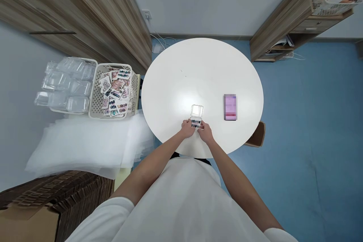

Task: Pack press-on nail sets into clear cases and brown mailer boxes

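Observation:
A small clear plastic box [197, 110] stands near the front edge of the white table, its hinged lid laid back away from me. In its lower half lies a card with rows of small dark, shiny round pieces [196, 122], too small to name. My left hand [187, 129] grips the left side of the box, fingers bent against its edge. On the opposite side my right hand [205, 132] pinches the right edge, close to the card. Parts of the near rim are covered by my fingers.
On the oval white table [170, 68], a phone-like slab with a blurred pink screen [230, 106] lies right. Left are a basket of printed cards [115, 92], a basket of clear boxes [68, 85], translucent sheets [85, 143] and stacked cardboard [82, 196]. A brown bin [256, 135] stands below right.

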Available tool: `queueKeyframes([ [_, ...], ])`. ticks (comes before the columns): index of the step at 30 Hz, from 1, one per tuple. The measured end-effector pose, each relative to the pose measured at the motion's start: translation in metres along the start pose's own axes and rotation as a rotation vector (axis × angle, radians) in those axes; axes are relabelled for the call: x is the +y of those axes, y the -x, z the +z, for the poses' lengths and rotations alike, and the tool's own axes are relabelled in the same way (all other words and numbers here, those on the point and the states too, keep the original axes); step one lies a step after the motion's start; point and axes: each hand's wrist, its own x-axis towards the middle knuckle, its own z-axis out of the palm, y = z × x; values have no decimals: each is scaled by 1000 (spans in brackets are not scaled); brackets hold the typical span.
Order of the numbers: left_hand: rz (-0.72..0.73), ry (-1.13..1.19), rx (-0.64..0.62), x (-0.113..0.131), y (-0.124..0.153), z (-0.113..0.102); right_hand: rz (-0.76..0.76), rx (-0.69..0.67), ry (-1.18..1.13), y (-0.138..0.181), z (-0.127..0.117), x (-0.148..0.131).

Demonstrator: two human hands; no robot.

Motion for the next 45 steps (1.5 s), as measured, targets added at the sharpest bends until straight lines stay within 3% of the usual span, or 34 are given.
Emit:
queueKeyframes([
  [5,22,60,36,-4,3,-4,-15,43,18,0,-3,4],
  [9,-13,72,78,-11,8,-11,15,138,-47,-20,-19,-2],
  [13,20,166,76,-19,8,-12,81,87,-84,-45,-28,-12],
  [17,61,220,132,-23,1,-4,84,70,-100,-52,-19,-14],
  [22,29,372,177,-24,0,4,142,58,-317,-44,-10,-12],
  [28,-26,646,46,-20,21,-3,134,-54,-494,-20,-24,-26],
  [34,27,910,-211,-2,54,-23,2,-172,-675,18,-44,-47],
  [40,76,912,-387,15,84,-38,-95,-201,-709,51,-55,-57],
  [45,96,856,-412,17,96,-40,-137,-245,-693,65,-66,-65],
])
